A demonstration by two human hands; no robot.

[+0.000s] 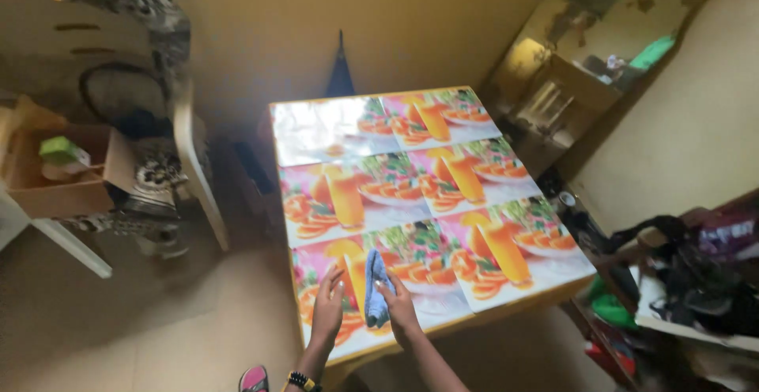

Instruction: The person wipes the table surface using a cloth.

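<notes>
cloth [375,287], blue and bunched, lying on the near edge of the table [411,123] with its glossy fruit-print cover. right hand [398,301] pinches its lower end; left hand [328,306] rests flat beside it, fingers together. likely soft, light, limp; best gathered at the middle.

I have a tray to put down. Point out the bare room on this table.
The table lies bare from its far edge down through the middle and the right side. Only the near left corner is taken: the left hand lies flat there, and the right hand touches a blue cloth beside it.
</notes>
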